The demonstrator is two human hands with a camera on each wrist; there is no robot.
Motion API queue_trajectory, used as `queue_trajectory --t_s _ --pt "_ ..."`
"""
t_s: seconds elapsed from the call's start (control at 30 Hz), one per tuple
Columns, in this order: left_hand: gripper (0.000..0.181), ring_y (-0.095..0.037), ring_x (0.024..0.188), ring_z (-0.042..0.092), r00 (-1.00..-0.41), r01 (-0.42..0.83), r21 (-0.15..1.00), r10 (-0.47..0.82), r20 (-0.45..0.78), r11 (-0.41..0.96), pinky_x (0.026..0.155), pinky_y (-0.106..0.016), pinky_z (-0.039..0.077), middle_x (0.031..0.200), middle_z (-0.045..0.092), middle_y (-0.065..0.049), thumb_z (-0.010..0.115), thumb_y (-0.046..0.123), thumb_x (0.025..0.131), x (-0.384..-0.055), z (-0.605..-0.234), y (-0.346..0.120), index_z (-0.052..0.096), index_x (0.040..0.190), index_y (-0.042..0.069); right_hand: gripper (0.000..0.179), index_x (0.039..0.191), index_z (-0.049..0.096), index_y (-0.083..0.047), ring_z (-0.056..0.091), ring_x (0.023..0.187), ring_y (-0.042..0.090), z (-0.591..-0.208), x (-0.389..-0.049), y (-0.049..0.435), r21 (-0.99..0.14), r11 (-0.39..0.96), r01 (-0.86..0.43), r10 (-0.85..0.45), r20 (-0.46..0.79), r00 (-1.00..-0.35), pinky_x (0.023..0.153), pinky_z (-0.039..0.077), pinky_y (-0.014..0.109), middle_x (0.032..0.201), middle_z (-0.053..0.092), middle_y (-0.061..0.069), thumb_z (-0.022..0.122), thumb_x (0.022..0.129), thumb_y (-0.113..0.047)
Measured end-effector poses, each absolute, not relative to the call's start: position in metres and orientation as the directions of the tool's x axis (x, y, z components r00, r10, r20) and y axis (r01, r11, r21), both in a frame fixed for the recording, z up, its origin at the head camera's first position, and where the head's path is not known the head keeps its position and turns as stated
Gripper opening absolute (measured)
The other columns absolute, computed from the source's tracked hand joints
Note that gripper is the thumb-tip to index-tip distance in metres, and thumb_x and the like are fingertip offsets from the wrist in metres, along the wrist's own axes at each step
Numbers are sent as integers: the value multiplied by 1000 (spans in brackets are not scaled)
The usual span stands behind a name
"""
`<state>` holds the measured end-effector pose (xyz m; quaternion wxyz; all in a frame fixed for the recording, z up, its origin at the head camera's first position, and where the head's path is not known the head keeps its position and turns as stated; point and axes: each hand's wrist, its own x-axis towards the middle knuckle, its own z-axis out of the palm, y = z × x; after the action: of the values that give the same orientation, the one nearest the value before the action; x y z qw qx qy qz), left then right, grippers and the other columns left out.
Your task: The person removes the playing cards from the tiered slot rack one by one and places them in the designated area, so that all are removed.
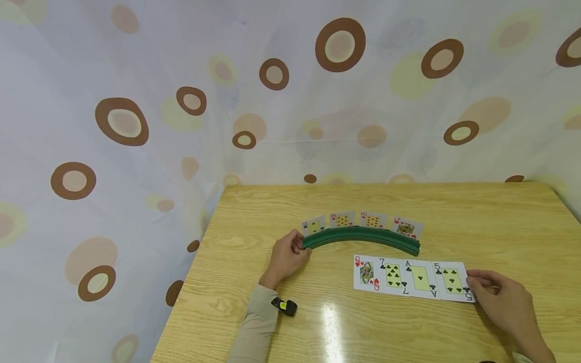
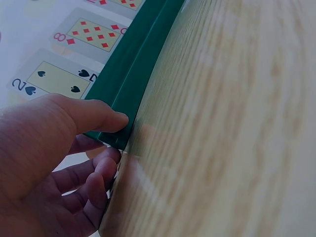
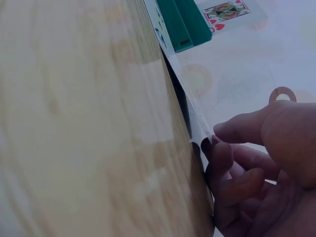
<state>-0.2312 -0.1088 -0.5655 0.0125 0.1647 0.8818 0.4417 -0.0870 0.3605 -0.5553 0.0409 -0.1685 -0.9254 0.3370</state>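
Observation:
A curved green card holder [image 1: 358, 233] stands on the table with playing cards upright in it: the two of spades [image 1: 314, 225], eight of diamonds [image 1: 342, 220], ten of diamonds [image 1: 373, 221] and jack of hearts [image 1: 406, 228]. My left hand [image 1: 285, 258] grips its left end, thumb over the green front [image 2: 133, 64]. Closer to me lies a face-up row: queen of hearts [image 1: 366, 273], seven of clubs [image 1: 393, 275], ace of clubs [image 1: 420, 278] and five of clubs [image 1: 452, 281]. At the row's right end, my right hand [image 1: 507, 301] pinches the five of clubs by its edge, raised slightly off the wood.
The wooden table [image 1: 345, 322] runs back to a wall covering [image 1: 290, 111] printed with ovals. A dark strap [image 1: 286, 306] sits around my left sleeve. The holder's right end stands just behind the card row.

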Motion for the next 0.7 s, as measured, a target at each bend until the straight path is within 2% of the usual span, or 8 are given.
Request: queue_trajectory --t_s 0.27,0.57,0.7 --pt "20 -10 78 54 -945 283 783 301 129 554 73 -22 46 94 68 -10 79 9 97 -231 -565 -109 68 113 4 43 130 73 5 53 68 -10 -554 -85 360 -648 709 277 342 -28 -939 61 41 19 104 79 20 64 109 -32" --pt "21 -6 77 53 -945 286 761 303 123 582 73 -22 46 95 68 -7 79 12 98 -232 -569 -110 68 115 6 45 132 72 4 52 69 -12 -550 -88 355 -657 695 294 361 -35 -932 61 41 16 109 78 23 66 108 -34" --pt "21 -7 78 54 -942 294 762 309 130 576 73 -23 47 95 68 -8 78 12 98 -233 -568 -109 68 115 6 42 130 74 2 53 69 -14 -548 -91 352 -675 685 273 373 3 -928 61 43 15 101 80 14 68 107 -34"
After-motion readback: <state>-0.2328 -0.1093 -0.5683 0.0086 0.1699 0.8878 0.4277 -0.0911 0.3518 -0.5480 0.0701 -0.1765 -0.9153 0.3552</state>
